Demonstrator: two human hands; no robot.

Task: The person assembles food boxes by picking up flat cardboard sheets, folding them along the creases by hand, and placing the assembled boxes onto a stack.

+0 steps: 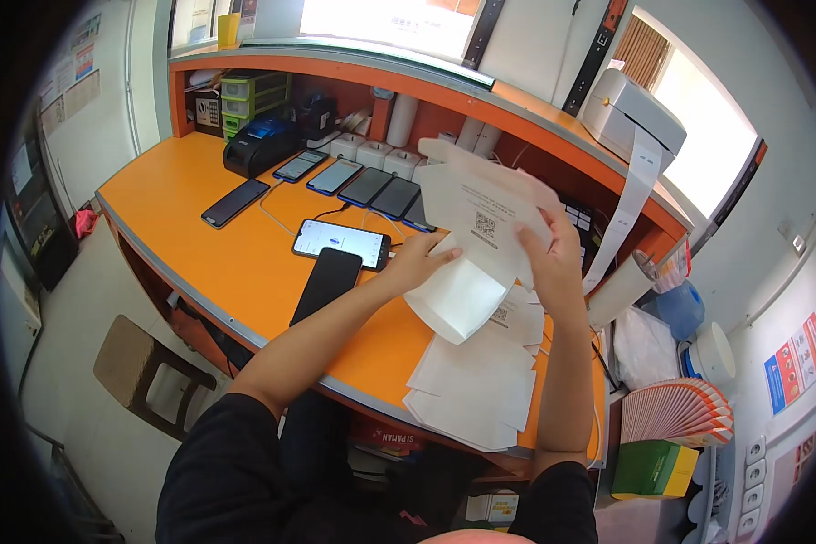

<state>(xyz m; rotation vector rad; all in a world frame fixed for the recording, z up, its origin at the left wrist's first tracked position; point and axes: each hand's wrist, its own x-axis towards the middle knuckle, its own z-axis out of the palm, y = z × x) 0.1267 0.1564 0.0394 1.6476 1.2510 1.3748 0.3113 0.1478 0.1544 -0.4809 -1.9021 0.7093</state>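
Note:
A white paper box (pixel 462 292), partly folded, is held up over the desk between both my hands. Its raised flap carries printed text and a QR code. My left hand (pixel 423 261) grips the box's left edge, with the thumb on the near side. On the right, my right hand (pixel 553 240) pinches the printed flap, thumb in front and fingers behind it. Beneath the box lies a pile of flat white cartons (pixel 471 390), one showing a similar QR code. A black phone (pixel 328 283) rests close to my left forearm, overlapping a lit phone (pixel 340 240).
Several phones stand along the back of the orange desk (pixel 181 190), near a black printer (pixel 261 145). A white label printer (pixel 633 113) trails a paper strip from the shelf. At right are a paper roll (pixel 621 288) and fanned booklets (pixel 675 412). A chair (pixel 145 372) stands left.

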